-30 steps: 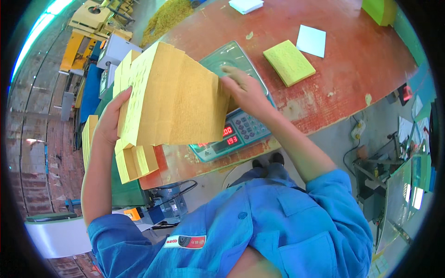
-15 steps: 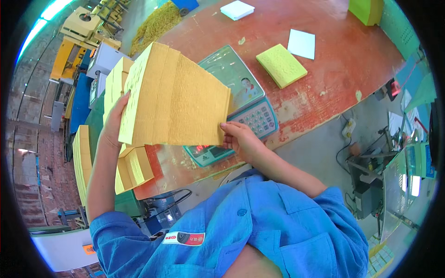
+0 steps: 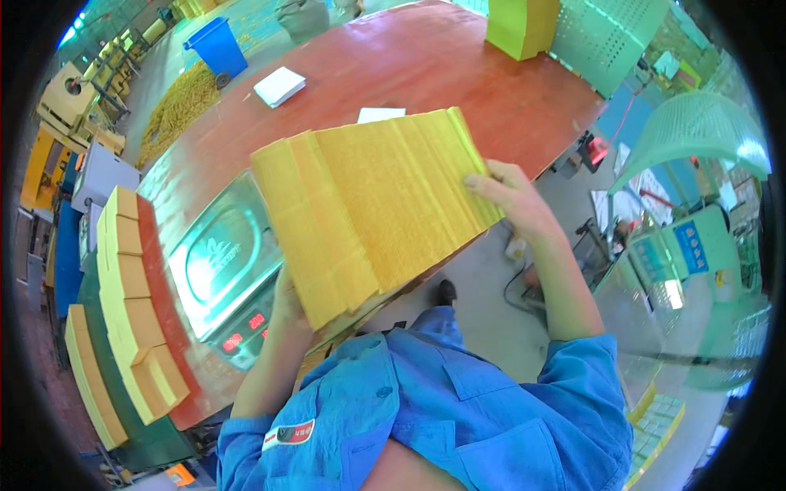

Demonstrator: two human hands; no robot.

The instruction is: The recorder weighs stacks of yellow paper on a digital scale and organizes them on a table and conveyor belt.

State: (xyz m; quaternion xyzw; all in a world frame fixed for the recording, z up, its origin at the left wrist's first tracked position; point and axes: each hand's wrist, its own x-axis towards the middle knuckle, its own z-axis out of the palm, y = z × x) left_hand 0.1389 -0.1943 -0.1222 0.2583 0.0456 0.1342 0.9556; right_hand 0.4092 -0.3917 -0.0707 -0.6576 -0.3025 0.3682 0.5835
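A thick stack of yellow paper (image 3: pixel 385 204) is held between my two hands, tilted above the near side of the red table (image 3: pixel 360 69). My left hand (image 3: pixel 288 301) grips its lower left end, with the fingers partly hidden behind the paper. At the right end, my right hand (image 3: pixel 516 196) closes its fingers on the edges of the sheets. Left of the stack stands a digital scale (image 3: pixel 219 254) with a bare glossy pan and a lit red display. Just past the stack's far edge, part of a white sheet (image 3: pixel 381 114) shows.
Yellow paper bundles (image 3: pixel 135 307) line the table's left side. A small white paper pile (image 3: pixel 279 86) lies farther back. At the far right are a tall yellow stack (image 3: pixel 521 29) and a perforated green panel (image 3: pixel 602 41). A green chair (image 3: pixel 696 135) stands beyond the table's right edge.
The stack has moved from over the scale to the right, uncovering the scale's pan. My right hand has shifted up its right end. My view has turned rightward.
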